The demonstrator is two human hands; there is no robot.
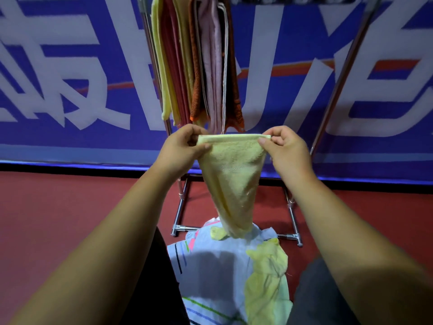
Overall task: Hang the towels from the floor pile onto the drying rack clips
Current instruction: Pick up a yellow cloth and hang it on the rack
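A pale yellow towel (232,174) hangs stretched between my hands. My left hand (181,148) pinches its top left corner and my right hand (285,148) pinches the top right corner. Its lower end narrows and trails down to the floor pile (225,273), a heap of white striped and yellow towels between my knees. Behind the towel stands the metal drying rack (339,73). Several towels (199,62) in yellow, red, orange and pink hang from its left end. The clips at the top are blurred.
A blue banner with large white letters (70,78) runs behind the rack. The floor (58,219) is red. The rack's chrome feet (180,227) stand just beyond the pile. The rack's right half carries no towels.
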